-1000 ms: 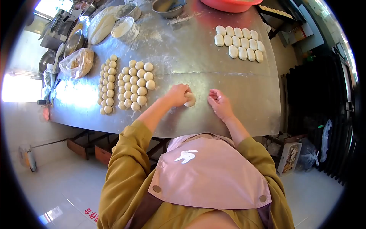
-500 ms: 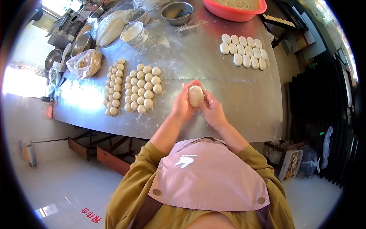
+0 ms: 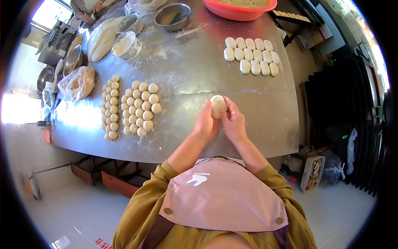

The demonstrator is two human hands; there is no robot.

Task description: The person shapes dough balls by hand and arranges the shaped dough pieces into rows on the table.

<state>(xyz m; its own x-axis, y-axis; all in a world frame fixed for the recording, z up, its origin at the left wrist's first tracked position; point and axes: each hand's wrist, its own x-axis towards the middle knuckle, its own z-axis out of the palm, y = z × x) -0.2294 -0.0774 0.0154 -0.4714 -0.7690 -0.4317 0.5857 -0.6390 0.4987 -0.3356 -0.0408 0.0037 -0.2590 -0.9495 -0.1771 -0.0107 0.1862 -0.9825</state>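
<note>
A smooth, pale oval dough piece (image 3: 217, 106) is held between both hands above the near part of the metal table. My left hand (image 3: 206, 121) cups it from the left, with the palm against its side. From the right, the fingers and thumb of my right hand (image 3: 234, 121) press on it. Some of my fingertips are hidden behind the dough. Left of my hands lie two groups of round dough balls, a wide block (image 3: 141, 107) and a narrower one (image 3: 110, 108). Oval dough pieces (image 3: 253, 56) stand in rows at the far right.
Along the far side are a red basin (image 3: 240, 11) of crumbly filling, a steel bowl (image 3: 172, 17), a flour tub (image 3: 126, 45) and a large dough slab (image 3: 103, 39). A plastic bag (image 3: 78, 83) lies at left. Another person's hand (image 3: 98, 6) shows at the far left.
My view has shifted, so the table's contents sit further left. The dough piece has turned between my hands, and my left fingers now stand more upright beside it.
</note>
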